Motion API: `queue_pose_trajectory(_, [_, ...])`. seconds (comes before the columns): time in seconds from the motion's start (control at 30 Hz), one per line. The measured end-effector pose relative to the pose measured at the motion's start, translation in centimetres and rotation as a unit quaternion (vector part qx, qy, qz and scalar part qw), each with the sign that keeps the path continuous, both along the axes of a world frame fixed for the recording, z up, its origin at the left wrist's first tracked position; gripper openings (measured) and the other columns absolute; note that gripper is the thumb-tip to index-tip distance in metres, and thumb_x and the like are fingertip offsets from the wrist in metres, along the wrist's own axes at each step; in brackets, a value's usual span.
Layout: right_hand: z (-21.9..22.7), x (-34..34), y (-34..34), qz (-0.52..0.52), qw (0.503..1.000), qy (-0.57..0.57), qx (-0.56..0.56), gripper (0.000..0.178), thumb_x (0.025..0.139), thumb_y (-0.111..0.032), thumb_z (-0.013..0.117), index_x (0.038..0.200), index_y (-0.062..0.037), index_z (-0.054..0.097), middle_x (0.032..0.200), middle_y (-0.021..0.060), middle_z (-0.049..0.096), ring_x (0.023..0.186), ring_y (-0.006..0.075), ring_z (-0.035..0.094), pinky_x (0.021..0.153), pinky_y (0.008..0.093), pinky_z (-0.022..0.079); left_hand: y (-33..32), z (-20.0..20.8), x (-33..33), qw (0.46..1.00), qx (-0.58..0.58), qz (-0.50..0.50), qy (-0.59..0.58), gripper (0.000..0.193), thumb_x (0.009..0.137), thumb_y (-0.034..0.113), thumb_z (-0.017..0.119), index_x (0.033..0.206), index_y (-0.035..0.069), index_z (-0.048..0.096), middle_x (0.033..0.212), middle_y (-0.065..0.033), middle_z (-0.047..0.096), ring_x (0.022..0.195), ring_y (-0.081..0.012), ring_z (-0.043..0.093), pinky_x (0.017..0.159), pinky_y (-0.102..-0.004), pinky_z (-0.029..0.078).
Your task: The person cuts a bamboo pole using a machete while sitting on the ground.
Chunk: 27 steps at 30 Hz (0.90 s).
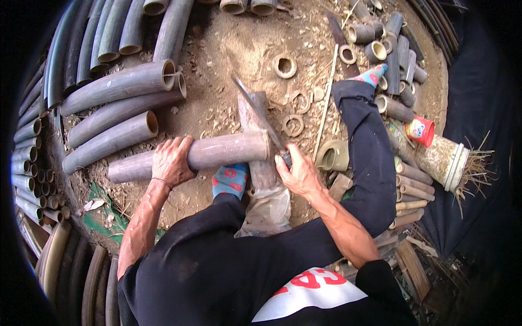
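Observation:
A thick grey-brown bamboo tube [225,150] lies across a wooden block [253,115] in front of me. My left hand [173,162] is closed round the tube left of its middle. In my right hand [299,173] is the dark handle of a long knife [255,106], its blade slanting up and to the left past the tube's right end. The blade looks close to that end; whether they touch I cannot tell. Under the tube, my socked left foot [229,180] is beside the block, and a crumpled clear plastic bag [266,211] covers the block's near end.
Long bamboo tubes [117,89] lie at the left, with more stacked by the rim. Cut bamboo rings [284,66] and chips litter the ground ahead. Short bamboo pieces [394,107], a red packet [420,131] and a pale bucket [443,160] of thin sticks are at the right.

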State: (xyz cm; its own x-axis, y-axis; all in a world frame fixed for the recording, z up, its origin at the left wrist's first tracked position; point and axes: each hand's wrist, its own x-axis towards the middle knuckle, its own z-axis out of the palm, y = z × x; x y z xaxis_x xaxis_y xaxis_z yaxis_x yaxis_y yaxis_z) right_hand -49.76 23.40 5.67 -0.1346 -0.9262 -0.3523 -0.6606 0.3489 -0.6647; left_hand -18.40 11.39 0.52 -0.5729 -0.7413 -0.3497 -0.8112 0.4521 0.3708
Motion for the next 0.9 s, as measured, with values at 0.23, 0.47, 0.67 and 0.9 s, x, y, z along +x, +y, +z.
queue_pose_trajectory(0.23, [-0.7, 0.8, 0.9, 0.017, 0.991, 0.029, -0.126, 0.028, 0.093, -0.021, 0.065, 0.107, -0.0007, 0.053, 0.075, 0.0227, 0.065, 0.062, 0.0379, 0.068, 0.051, 0.0448, 0.052, 2.6, -0.1, -0.2, 0.996, -0.080, 0.020, 0.028, 0.070, 0.057, 0.016, 0.080, 0.123, 0.013, 0.055, 0.115, -0.0094, 0.063, 0.109, -0.0312, 0.059, 0.097, -0.0448, 0.044])
queue_pose_trajectory(0.47, [4.0, 2.5, -0.7, -0.018, 0.986, -0.047, -0.160, 0.032, 0.092, -0.017, 0.066, 0.113, 0.0031, 0.052, 0.072, 0.0176, 0.064, 0.061, 0.0325, 0.068, 0.054, 0.0417, 0.054, 3.4, -0.9, 0.6, 0.995, -0.095, 0.019, 0.019, 0.074, 0.055, 0.017, 0.083, 0.123, 0.011, 0.055, 0.117, -0.0096, 0.062, 0.110, -0.0299, 0.059, 0.096, -0.0442, 0.043])
queue_pose_trajectory(0.67, [-0.1, -0.1, 0.5, -0.017, 0.996, -0.023, 0.080, 0.031, 0.094, -0.022, 0.064, 0.109, 0.0025, 0.053, 0.072, 0.0221, 0.064, 0.063, 0.0375, 0.068, 0.055, 0.0447, 0.052, 2.8, -0.3, -0.1, 0.996, -0.076, 0.020, 0.029, 0.068, 0.059, 0.014, 0.079, 0.122, 0.012, 0.055, 0.116, -0.0100, 0.062, 0.110, -0.0308, 0.059, 0.097, -0.0456, 0.043])
queue_pose_trajectory(0.9, [1.7, 1.3, 0.4, -0.001, 0.963, -0.047, -0.267, 0.032, 0.092, -0.019, 0.068, 0.111, 0.0017, 0.054, 0.074, 0.0179, 0.065, 0.060, 0.0332, 0.068, 0.053, 0.0390, 0.053, 4.0, -0.9, 0.2, 0.988, -0.152, 0.023, 0.024, 0.060, 0.066, 0.011, 0.071, 0.124, 0.010, 0.057, 0.118, -0.0092, 0.062, 0.111, -0.0282, 0.058, 0.099, -0.0447, 0.040])
